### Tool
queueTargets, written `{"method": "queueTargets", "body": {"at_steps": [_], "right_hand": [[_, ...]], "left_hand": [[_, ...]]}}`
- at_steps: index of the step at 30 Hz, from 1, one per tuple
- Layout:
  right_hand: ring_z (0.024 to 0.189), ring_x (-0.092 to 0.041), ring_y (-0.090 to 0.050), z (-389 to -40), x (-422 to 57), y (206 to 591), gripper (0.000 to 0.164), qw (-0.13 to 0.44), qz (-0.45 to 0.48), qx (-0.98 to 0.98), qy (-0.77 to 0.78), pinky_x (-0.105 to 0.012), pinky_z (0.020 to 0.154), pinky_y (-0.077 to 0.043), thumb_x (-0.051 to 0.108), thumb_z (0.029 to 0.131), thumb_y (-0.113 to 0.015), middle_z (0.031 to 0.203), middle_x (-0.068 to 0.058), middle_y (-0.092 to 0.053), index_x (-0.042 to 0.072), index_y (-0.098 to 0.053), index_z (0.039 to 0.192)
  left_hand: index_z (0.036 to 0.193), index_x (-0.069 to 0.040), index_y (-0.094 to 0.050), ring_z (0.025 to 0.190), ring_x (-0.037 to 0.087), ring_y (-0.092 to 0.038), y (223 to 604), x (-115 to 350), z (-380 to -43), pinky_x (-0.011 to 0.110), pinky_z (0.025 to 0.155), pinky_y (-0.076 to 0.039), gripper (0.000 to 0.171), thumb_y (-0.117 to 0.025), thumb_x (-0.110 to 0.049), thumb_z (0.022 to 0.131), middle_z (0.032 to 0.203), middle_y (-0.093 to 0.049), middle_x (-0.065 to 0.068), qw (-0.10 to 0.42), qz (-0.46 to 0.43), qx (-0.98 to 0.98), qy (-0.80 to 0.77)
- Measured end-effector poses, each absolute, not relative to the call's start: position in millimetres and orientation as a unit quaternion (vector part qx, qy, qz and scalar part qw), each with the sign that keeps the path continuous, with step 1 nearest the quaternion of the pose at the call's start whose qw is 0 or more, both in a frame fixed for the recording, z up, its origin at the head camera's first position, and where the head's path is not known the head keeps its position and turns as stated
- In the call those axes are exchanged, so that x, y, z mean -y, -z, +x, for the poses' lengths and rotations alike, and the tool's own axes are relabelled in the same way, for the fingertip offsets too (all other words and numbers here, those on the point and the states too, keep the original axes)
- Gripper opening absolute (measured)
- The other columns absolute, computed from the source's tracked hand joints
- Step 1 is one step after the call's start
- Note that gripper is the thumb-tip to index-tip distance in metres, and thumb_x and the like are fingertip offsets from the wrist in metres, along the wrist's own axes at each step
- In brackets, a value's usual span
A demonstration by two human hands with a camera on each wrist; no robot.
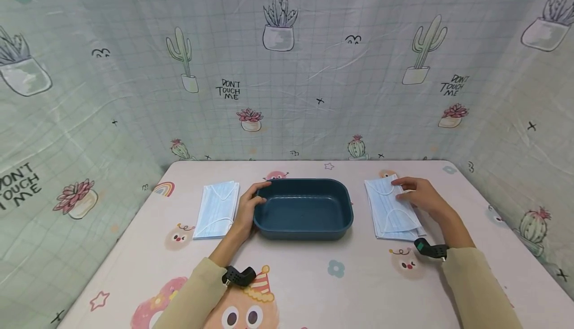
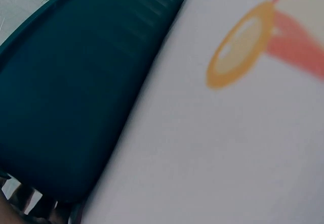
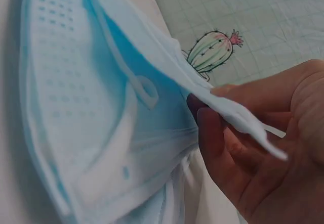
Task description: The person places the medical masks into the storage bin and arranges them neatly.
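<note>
A dark blue rectangular plastic tub (image 1: pixel 303 234) stands in the middle of the table with nothing in it. My left hand (image 1: pixel 244 209) grips its left end, the thumb over the rim and the fingers along the outer wall; the left wrist view shows the tub's side (image 2: pixel 76 82) close up. To the right lies a stack of light blue face masks (image 1: pixel 387 209). With thumb and fingers my right hand (image 1: pixel 423 197) pinches the edge of the top mask (image 3: pixel 167 64), which lifts away from the masks below. White ear loops (image 3: pixel 147 92) hang loose there.
Left of the tub, beside my left hand, lies another stack of face masks (image 1: pixel 215 209). The table (image 1: pixel 336 299) has a pale cover with cartoon prints. A curtain (image 1: pixel 309 119) with cactus drawings hangs behind it and along both sides.
</note>
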State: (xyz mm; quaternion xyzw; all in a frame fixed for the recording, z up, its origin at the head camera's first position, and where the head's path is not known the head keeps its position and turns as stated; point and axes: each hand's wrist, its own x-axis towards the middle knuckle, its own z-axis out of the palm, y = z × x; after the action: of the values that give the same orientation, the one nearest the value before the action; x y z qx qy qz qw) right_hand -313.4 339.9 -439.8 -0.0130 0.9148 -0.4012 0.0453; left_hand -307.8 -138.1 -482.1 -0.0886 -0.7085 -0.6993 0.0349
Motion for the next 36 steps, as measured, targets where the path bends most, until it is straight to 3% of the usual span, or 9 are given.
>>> {"method": "queueTargets", "body": {"at_steps": [6,11,19,21,25,28,32,36], "right_hand": [[0.116,-0.039,-0.049,-308.2,-343.4,442.1,0.044,0.038,-0.033,-0.912,0.408,-0.025,0.077,-0.049,0.007,0.098,-0.061,0.145,-0.032,-0.049,-0.001,-0.058,0.141],[0.117,-0.036,-0.05,-308.1,-342.9,440.7,0.041,0.037,-0.037,-0.908,0.415,-0.024,0.081,-0.049,0.01,0.101,-0.06,0.149,-0.031,-0.049,-0.002,-0.059,0.14],[0.135,-0.047,-0.045,-309.2,-343.6,438.0,0.047,0.052,-0.026,-0.892,0.449,-0.059,0.102,-0.048,0.014,0.103,-0.058,0.159,-0.032,-0.038,-0.002,-0.051,0.147],[0.133,-0.045,-0.047,-308.9,-342.9,437.4,0.049,0.056,-0.027,-0.89,0.453,-0.054,0.099,-0.052,0.015,0.103,-0.058,0.16,-0.031,-0.037,-0.002,-0.049,0.149],[0.127,-0.04,-0.051,-307.9,-340.1,436.9,0.053,0.06,-0.036,-0.883,0.464,-0.032,0.086,-0.055,0.014,0.102,-0.059,0.16,-0.03,-0.037,-0.001,-0.046,0.151],[0.129,-0.041,-0.049,-307.9,-338.8,436.0,0.055,0.061,-0.046,-0.879,0.472,-0.025,0.081,-0.055,0.012,0.102,-0.06,0.161,-0.031,-0.035,-0.001,-0.044,0.152],[0.134,-0.045,-0.045,-307.5,-336.8,432.1,0.055,0.054,-0.057,-0.879,0.47,-0.028,0.084,-0.054,0.009,0.101,-0.059,0.161,-0.031,-0.034,-0.001,-0.044,0.153],[0.135,-0.047,-0.045,-305.8,-333.9,426.4,0.052,0.043,-0.059,-0.884,0.461,-0.045,0.093,-0.055,0.009,0.102,-0.057,0.159,-0.031,-0.037,0.0,-0.046,0.151]], "left_hand": [[0.14,-0.006,-0.061,0.151,0.025,-0.037,480.7,135.7,-306.9,0.045,0.127,-0.023,0.046,-0.048,-0.005,0.096,0.156,-0.052,0.009,0.023,-0.089,0.701,0.707],[0.144,-0.009,-0.059,0.153,0.025,-0.035,480.8,136.8,-307.5,0.047,0.129,-0.02,0.044,-0.046,-0.01,0.101,0.157,-0.05,0.009,0.023,-0.09,0.7,0.708],[0.148,-0.009,-0.055,0.154,0.025,-0.036,481.3,137.7,-309.2,0.048,0.13,-0.019,0.044,-0.034,-0.018,0.11,0.158,-0.05,0.008,0.029,-0.105,0.703,0.703],[0.147,-0.008,-0.055,0.153,0.025,-0.037,481.4,138.2,-308.8,0.048,0.13,-0.02,0.044,-0.032,-0.019,0.111,0.158,-0.051,0.008,0.031,-0.106,0.701,0.704],[0.147,-0.008,-0.056,0.153,0.026,-0.037,481.3,139.7,-307.7,0.048,0.13,-0.019,0.045,-0.03,-0.02,0.111,0.157,-0.051,0.009,0.032,-0.103,0.7,0.706],[0.146,-0.008,-0.057,0.153,0.026,-0.037,482.0,140.6,-307.7,0.048,0.13,-0.018,0.045,-0.031,-0.02,0.111,0.156,-0.052,0.01,0.036,-0.1,0.702,0.705],[0.145,-0.008,-0.058,0.153,0.025,-0.037,484.2,141.4,-308.6,0.047,0.131,-0.017,0.044,-0.032,-0.019,0.111,0.156,-0.053,0.009,0.038,-0.097,0.703,0.704],[0.145,-0.009,-0.058,0.154,0.024,-0.036,485.1,141.4,-308.8,0.047,0.131,-0.016,0.044,-0.033,-0.019,0.11,0.156,-0.053,0.009,0.034,-0.097,0.703,0.704]]}}
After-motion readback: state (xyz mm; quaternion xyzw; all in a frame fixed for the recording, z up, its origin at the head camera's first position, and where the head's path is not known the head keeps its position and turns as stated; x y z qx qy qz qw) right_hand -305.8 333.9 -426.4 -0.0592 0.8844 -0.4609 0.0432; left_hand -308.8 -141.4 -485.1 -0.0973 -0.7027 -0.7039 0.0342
